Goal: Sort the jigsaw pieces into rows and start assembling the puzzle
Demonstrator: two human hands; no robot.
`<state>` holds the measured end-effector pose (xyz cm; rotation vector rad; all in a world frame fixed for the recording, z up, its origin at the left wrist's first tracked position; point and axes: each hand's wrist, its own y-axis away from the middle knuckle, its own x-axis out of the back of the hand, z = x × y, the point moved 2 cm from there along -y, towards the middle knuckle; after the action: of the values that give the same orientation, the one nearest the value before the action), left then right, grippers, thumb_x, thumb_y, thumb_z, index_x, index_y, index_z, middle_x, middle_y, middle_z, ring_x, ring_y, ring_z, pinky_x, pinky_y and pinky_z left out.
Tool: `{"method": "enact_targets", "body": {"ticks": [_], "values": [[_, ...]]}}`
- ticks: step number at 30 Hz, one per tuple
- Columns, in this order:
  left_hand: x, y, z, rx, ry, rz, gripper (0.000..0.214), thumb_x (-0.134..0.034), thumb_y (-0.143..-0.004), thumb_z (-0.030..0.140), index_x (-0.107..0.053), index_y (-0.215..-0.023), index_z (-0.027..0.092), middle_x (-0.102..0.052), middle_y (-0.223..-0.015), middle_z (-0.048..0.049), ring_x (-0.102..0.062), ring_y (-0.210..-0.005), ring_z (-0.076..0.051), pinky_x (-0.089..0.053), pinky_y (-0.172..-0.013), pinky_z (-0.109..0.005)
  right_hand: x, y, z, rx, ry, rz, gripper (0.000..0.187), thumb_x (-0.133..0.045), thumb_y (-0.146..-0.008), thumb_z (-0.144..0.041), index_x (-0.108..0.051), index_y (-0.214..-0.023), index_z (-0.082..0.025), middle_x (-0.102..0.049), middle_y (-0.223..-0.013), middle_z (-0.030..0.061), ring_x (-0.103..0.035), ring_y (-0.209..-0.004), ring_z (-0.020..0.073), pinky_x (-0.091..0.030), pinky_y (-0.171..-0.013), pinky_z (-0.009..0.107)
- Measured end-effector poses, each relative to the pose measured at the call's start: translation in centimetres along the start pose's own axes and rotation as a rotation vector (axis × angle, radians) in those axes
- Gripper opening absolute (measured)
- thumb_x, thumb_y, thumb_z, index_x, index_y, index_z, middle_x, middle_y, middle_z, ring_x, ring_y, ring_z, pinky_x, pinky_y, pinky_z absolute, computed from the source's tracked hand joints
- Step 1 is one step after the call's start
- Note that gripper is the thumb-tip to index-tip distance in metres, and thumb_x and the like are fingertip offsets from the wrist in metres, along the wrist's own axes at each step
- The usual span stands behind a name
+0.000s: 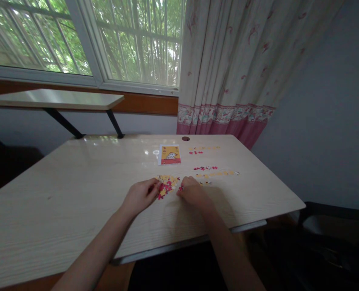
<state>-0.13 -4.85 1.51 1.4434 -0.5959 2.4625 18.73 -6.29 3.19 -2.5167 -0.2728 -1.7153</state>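
A loose pile of jigsaw puzzle pieces [169,184], yellow and red, lies on the table between my hands. My left hand [141,195] is at the pile's left side, fingers curled together, with a red puzzle piece [161,186] at the fingertips. To the right of the pile, my right hand [193,190] is closed in a pinch, and a red puzzle piece [181,188] shows at its fingers. Behind the pile lies a picture card [170,154] with a white animal on yellow and red. My right hand partly hides a short row of pieces.
Rows of sorted pieces lie to the right: a red row [205,167], a yellow row [217,174], and more farther back. The wooden table [91,173] has a cable hole [185,138] and a raised shelf [55,99]. A dark chair [334,214] stands at right.
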Motion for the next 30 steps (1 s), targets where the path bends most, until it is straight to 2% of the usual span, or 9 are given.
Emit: {"method": "enact_targets", "body": {"ticks": [5,8,10,12,17,21,26,30], "values": [[0.1,0.0,0.1,-0.001,0.023,-0.002,0.033,-0.036,-0.089,0.038,-0.061,-0.084,0.019,-0.06,-0.061,-0.0013,-0.052,-0.054,-0.013,-0.034,-0.053,-0.021,0.0,0.1,-0.4,0.048,-0.107,0.067,0.013,-0.058,-0.077,-0.013,-0.056,-0.089,-0.016,-0.063,-0.089,0.0059,-0.055,-0.086,0.016,-0.04,-0.075,0.025],[0.2,0.0,0.1,-0.003,0.065,0.007,0.031,-0.038,-0.087,0.037,-0.062,-0.084,0.019,-0.061,-0.063,-0.0016,-0.053,-0.054,-0.013,-0.035,-0.052,-0.022,0.0,-0.3,-1.5,0.181,-0.268,0.126,0.009,-0.053,-0.081,-0.014,-0.056,-0.089,-0.018,-0.063,-0.082,0.0023,-0.057,-0.08,0.0138,-0.042,-0.072,0.025],[0.2,0.1,0.1,-0.005,0.124,0.019,0.029,-0.04,-0.086,0.036,-0.063,-0.085,0.018,-0.063,-0.064,-0.0018,-0.053,-0.054,-0.013,-0.036,-0.053,-0.021,-0.3,-0.8,-2.3,0.3,-0.432,0.186,0.01,-0.052,-0.082,-0.016,-0.057,-0.09,-0.019,-0.064,-0.083,0.0007,-0.058,-0.079,0.0122,-0.044,-0.074,0.024],[0.1,0.0,0.1,0.005,0.213,0.036,0.029,-0.042,-0.084,0.036,-0.064,-0.087,0.017,-0.064,-0.065,-0.0018,-0.053,-0.054,-0.013,-0.037,-0.052,-0.021,-1.0,-1.4,-2.7,0.36,-0.613,0.253,0.012,-0.051,-0.082,-0.019,-0.058,-0.091,-0.02,-0.064,-0.084,0.0004,-0.06,-0.079,0.0113,-0.046,-0.075,0.024],[0.0,-0.2,0.1,0.067,0.422,0.085,0.03,-0.049,-0.079,0.037,-0.066,-0.086,0.014,-0.065,-0.061,-0.0019,-0.055,-0.054,-0.013,-0.039,-0.049,-0.021,-3.2,-2.3,-2.4,0.256,-0.948,0.34,0.014,-0.056,-0.078,-0.025,-0.059,-0.09,-0.019,-0.064,-0.076,0.0004,-0.062,-0.068,0.0106,-0.051,-0.064,0.022],[-0.3,-0.2,0.1,0.106,0.536,0.103,0.029,-0.052,-0.076,0.037,-0.067,-0.08,0.013,-0.063,-0.057,-0.0022,-0.055,-0.053,-0.014,-0.041,-0.048,-0.022,-3.7,-2.2,-2.1,0.24,-1.002,0.365,0.013,-0.059,-0.075,-0.026,-0.06,-0.085,-0.019,-0.065,-0.074,0.0003,-0.062,-0.067,0.0109,-0.051,-0.064,0.022],[-0.5,-0.2,0.2,0.13,0.614,0.108,0.029,-0.057,-0.073,0.039,-0.067,-0.074,0.013,-0.062,-0.056,-0.002,-0.055,-0.053,-0.014,-0.041,-0.048,-0.022,-3.1,-1.9,-2.1,0.196,-0.959,0.38,0.016,-0.061,-0.074,-0.025,-0.061,-0.088,-0.018,-0.066,-0.074,0.0006,-0.063,-0.068,0.0119,-0.051,-0.063,0.023],[-0.5,-0.4,0.3,0.181,0.705,0.118,0.031,-0.059,-0.071,0.043,-0.066,-0.071,0.013,-0.062,-0.056,-0.0026,-0.055,-0.052,-0.014,-0.042,-0.047,-0.022,-2.4,-1.4,-2.0,0.224,-0.912,0.381,0.016,-0.056,-0.079,-0.025,-0.063,-0.091,-0.019,-0.068,-0.08,0.0018,-0.063,-0.071,0.0121,-0.05,-0.066,0.023]]}}
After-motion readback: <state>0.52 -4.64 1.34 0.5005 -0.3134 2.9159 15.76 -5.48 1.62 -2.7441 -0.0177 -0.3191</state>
